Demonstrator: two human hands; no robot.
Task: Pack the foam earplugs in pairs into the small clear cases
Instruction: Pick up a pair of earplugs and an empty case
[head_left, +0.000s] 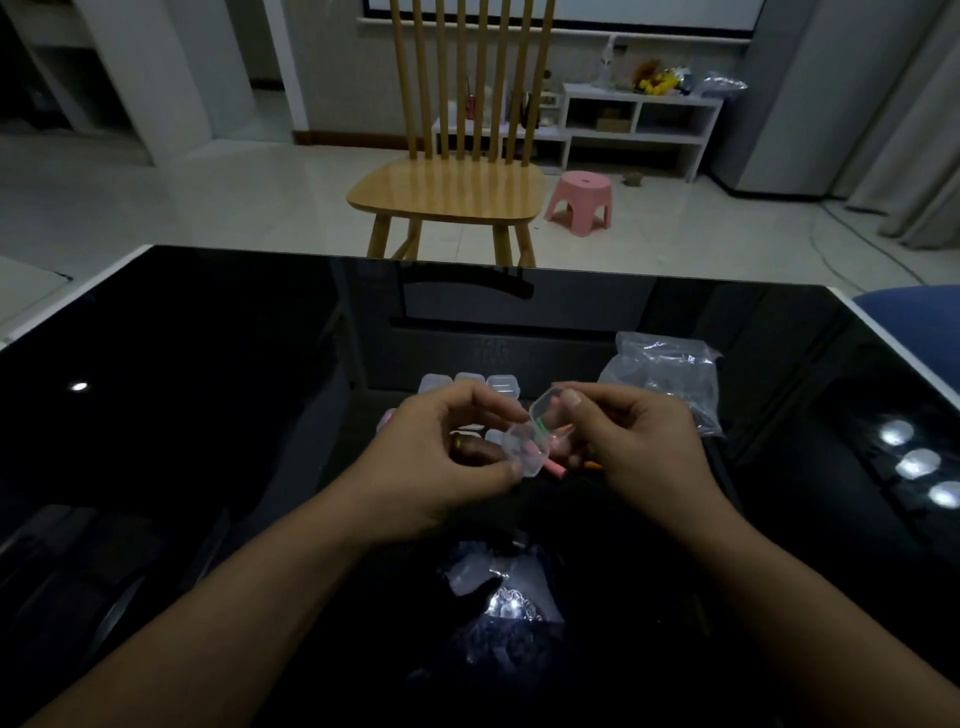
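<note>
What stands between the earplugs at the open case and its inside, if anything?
Nothing visible does. The left hand holds the small clear case with its lid open, and the right hand is at its mouth, where earplugs show.
</note>
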